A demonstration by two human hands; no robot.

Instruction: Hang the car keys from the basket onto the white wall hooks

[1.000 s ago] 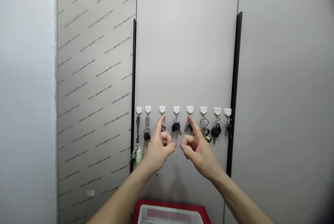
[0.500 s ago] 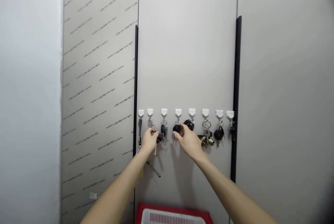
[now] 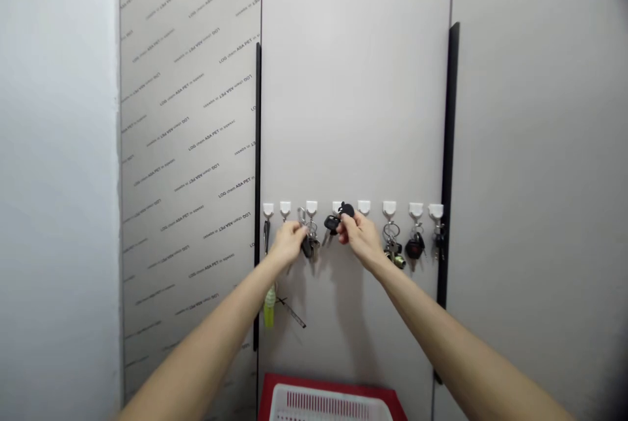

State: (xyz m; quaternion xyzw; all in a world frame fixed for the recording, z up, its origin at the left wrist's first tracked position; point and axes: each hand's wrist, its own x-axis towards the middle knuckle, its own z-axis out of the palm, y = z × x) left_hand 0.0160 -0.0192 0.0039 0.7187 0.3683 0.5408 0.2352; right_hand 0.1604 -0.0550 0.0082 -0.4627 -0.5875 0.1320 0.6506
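Note:
A row of white wall hooks (image 3: 389, 208) runs across the grey cabinet door (image 3: 353, 81), most with key bunches hanging. My left hand (image 3: 289, 242) is closed around a key bunch (image 3: 309, 238) just below the second and third hooks. My right hand (image 3: 360, 238) is closed on black car keys (image 3: 339, 217), lifted up level with the fourth hook. To the right hang a ring of keys (image 3: 394, 246), a black and red fob (image 3: 415, 246) and a dark bunch (image 3: 438, 238). A black strap (image 3: 265, 236) with a green charm (image 3: 269, 306) hangs from the leftmost hook.
A white slotted basket (image 3: 333, 404) on a red surface (image 3: 267, 395) sits below the door. Black vertical handles (image 3: 449, 146) flank the door. A film-covered panel with printed text (image 3: 191, 133) stands at the left, beside a white wall (image 3: 53, 179).
Both hands went from pointing in front of the hooks to gripping key bunches. They have since lifted the bunches upward, the right one up to hook level.

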